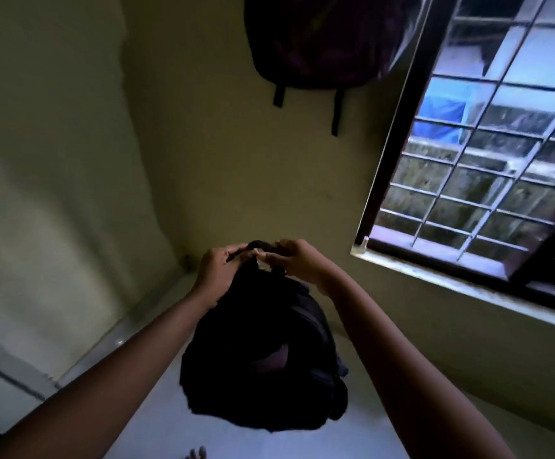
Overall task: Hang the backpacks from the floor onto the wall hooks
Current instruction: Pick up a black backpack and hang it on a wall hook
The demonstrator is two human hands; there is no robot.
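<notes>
Darkness is swallowing most detail on the black backpack [263,352], so its zips and pockets are hard to make out; only a dull purplish patch is showing low on its body. Toes at 6 o'clock are being cut off by the frame edge. At 12 o'clock a second backpack [319,41] is hanging against the wall [220,167], its top and whatever is carrying it lying outside the view, 2 straps dangling below it. At 2 o'clock the barred window [488,154] is running out of frame.

Both hands are meeting near the centre, at the black backpack's top handle [259,246]. The left hand [218,271] is curling its fingers closed around the handle's left end. The right hand [297,261] is pinching the right end, its fingers nearly closed. The black backpack is hanging beneath them, above the pale floor [157,422]; whether its base is touching the floor is unclear.
</notes>
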